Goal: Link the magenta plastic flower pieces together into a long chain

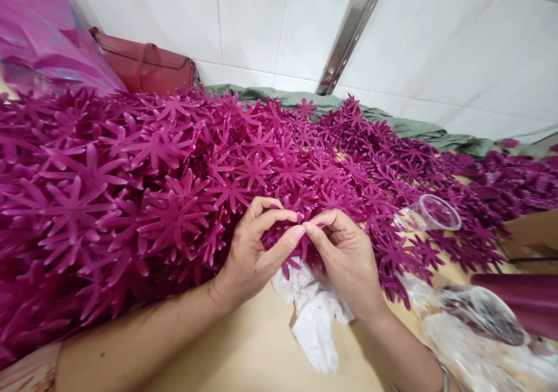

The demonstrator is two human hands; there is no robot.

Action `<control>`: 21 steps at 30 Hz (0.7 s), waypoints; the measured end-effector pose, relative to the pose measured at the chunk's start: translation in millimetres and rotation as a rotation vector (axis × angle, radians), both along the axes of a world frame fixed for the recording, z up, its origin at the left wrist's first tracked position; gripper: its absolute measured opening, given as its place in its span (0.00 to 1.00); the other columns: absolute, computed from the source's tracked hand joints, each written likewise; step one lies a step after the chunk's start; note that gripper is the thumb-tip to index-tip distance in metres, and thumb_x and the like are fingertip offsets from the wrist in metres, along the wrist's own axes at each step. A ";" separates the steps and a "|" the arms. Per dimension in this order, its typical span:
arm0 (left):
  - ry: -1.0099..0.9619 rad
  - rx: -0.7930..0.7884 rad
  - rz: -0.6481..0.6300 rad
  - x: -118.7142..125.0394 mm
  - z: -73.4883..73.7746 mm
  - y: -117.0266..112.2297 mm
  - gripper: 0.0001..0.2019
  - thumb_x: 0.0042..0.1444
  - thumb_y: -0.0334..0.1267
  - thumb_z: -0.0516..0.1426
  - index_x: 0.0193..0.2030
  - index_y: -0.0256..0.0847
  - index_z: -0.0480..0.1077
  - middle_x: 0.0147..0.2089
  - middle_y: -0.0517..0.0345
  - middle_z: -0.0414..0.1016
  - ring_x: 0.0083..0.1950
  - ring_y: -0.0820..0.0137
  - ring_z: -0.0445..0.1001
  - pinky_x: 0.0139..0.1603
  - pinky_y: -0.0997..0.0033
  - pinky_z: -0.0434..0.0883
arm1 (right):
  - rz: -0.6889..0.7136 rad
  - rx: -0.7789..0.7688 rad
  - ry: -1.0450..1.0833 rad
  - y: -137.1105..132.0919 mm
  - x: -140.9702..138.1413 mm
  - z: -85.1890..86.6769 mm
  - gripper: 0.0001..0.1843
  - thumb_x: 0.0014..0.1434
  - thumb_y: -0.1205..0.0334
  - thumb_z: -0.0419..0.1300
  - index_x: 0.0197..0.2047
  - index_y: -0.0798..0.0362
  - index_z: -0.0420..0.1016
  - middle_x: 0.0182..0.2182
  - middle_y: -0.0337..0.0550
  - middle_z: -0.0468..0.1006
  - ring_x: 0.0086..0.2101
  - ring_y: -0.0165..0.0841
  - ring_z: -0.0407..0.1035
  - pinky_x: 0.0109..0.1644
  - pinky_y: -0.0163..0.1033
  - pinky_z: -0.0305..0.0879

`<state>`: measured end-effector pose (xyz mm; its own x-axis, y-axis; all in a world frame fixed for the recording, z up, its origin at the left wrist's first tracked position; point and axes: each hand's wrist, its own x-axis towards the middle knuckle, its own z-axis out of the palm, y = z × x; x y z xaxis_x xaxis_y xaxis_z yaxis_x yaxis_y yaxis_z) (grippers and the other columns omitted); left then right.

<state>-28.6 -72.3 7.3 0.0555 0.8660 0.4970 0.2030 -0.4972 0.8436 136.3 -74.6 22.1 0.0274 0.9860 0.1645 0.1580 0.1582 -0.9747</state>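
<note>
A huge heap of magenta star-shaped fabric flower pieces (pixel 143 165) covers the table from left to right. My left hand (pixel 255 252) and my right hand (pixel 344 252) meet at the heap's near edge. Both pinch the same small magenta flower piece (pixel 300 220) between thumb and fingers, fingertips touching. A crumpled white cloth (pixel 316 313) lies on the bare tan tabletop (pixel 248 345) just below my hands.
A clear plastic cup (pixel 429 213) lies on its side on the flowers at right. Clear plastic bags (pixel 475 322) and a dark red cone (pixel 523 302) sit at lower right. A red handbag (pixel 146 66) leans against the white tiled wall, near a metal bracket (pixel 351 28).
</note>
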 end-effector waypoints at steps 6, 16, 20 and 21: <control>-0.051 -0.043 0.039 2.8 -3.6 3.1 0.03 0.64 0.32 0.60 0.40 0.40 0.78 0.43 0.54 0.71 0.50 0.68 0.72 0.55 0.68 0.69 | 0.013 -0.004 -0.001 -0.5 -3.0 -3.8 0.08 0.62 0.56 0.67 0.36 0.50 0.76 0.31 0.37 0.75 0.31 0.30 0.68 0.37 0.36 0.66; -0.141 -0.108 0.015 2.2 -8.1 6.8 0.04 0.62 0.31 0.61 0.36 0.39 0.76 0.41 0.57 0.69 0.46 0.70 0.72 0.52 0.70 0.69 | -0.082 0.636 -0.581 -1.7 1.4 2.1 0.08 0.61 0.70 0.67 0.42 0.48 0.78 0.38 0.41 0.75 0.42 0.34 0.71 0.50 0.43 0.67; -0.144 -0.116 -0.025 2.5 -8.7 7.1 0.04 0.62 0.30 0.61 0.38 0.40 0.79 0.40 0.56 0.72 0.47 0.70 0.73 0.52 0.71 0.69 | -0.063 0.649 -0.596 -0.1 0.9 0.9 0.08 0.61 0.71 0.67 0.42 0.50 0.78 0.36 0.40 0.81 0.39 0.34 0.73 0.48 0.43 0.68; -0.145 -0.118 -0.036 2.8 -8.8 7.1 0.05 0.62 0.30 0.61 0.39 0.40 0.79 0.40 0.56 0.72 0.47 0.70 0.73 0.52 0.71 0.69 | -0.073 0.643 -0.597 0.3 1.0 0.2 0.08 0.61 0.71 0.67 0.42 0.50 0.78 0.36 0.40 0.82 0.39 0.34 0.74 0.48 0.43 0.69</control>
